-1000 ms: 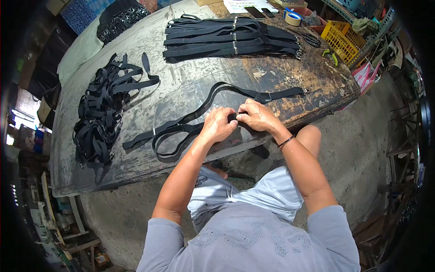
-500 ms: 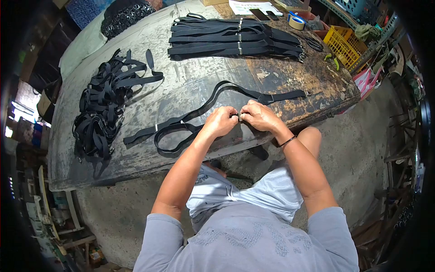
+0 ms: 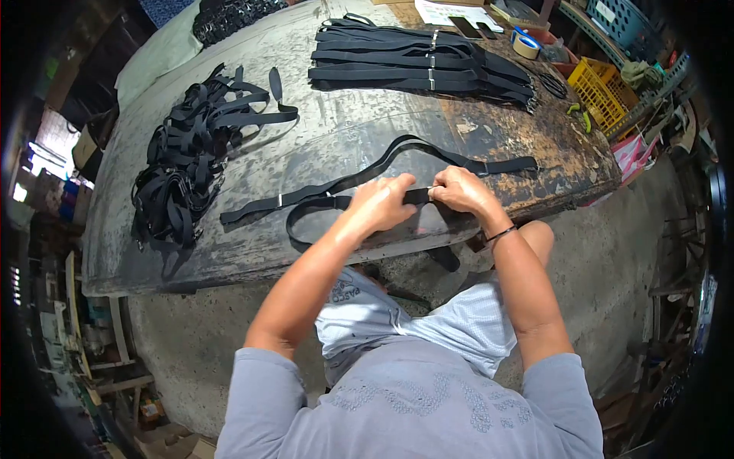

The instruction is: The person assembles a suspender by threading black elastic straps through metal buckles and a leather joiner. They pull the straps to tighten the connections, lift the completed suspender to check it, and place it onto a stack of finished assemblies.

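Note:
My left hand (image 3: 382, 203) lies over a black webbing strap (image 3: 418, 196) near the front edge of the table, its fingers closed around it. Just to the right, my right hand (image 3: 462, 189) pinches the same strap near its end, where a small bright metal bit shows at the fingertips. Left of my hands the strap curls round in a loop. A longer black strap (image 3: 512, 165) with metal slides arches behind both hands, running from the left across to the worn right side of the table.
A tangled heap of black straps (image 3: 180, 153) lies on the left of the table (image 3: 344, 122). Behind sits a neat stack of straps (image 3: 382, 65). Tape (image 3: 525, 46), phones (image 3: 464, 27) and paper are at the back right, beside a yellow crate (image 3: 604, 92).
My hands were close together at the strap; now they are farther apart, with a stretch of strap showing between them. The view has shifted, so the table's contents sit farther right.

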`<action>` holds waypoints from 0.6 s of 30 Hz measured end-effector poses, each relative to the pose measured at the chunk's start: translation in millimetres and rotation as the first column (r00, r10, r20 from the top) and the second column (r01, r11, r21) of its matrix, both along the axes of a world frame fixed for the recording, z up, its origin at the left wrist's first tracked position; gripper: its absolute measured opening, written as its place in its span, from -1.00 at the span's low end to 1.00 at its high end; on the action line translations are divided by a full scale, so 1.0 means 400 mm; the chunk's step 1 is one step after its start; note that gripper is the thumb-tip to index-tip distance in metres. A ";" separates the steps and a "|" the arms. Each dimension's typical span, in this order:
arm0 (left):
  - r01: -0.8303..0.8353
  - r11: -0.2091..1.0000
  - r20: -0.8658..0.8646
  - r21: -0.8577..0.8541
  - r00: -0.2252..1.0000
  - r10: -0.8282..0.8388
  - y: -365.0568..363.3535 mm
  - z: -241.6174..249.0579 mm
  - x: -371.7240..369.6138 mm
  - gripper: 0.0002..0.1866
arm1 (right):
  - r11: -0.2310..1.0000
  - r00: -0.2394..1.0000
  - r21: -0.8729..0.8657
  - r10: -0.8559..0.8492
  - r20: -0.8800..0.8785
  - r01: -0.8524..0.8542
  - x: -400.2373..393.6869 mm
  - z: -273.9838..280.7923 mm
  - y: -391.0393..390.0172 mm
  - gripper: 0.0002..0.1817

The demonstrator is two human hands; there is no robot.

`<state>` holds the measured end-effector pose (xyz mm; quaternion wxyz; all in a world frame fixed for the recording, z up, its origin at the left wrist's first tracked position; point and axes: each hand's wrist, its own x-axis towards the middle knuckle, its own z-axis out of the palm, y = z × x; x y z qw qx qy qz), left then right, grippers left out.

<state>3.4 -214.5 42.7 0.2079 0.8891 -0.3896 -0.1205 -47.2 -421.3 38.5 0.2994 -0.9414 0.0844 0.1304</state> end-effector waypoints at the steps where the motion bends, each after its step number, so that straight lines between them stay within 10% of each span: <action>1: 0.030 0.999 0.012 0.028 0.999 -0.030 0.035 0.023 0.011 -0.46 | 0.999 1.000 -0.038 0.009 -0.010 -0.010 0.005 0.007 -0.011 -0.69; 11: 0.093 0.946 -0.114 -0.309 0.984 -0.134 0.252 0.059 0.075 -0.53 | 0.991 0.998 -0.130 -0.030 -0.063 0.022 0.019 0.034 -0.044 -0.64; 18: -0.025 0.992 -0.290 -0.123 0.957 -0.012 0.244 0.064 0.067 -0.56 | 0.994 0.980 0.101 -0.049 0.193 0.029 0.027 0.068 -0.080 -0.71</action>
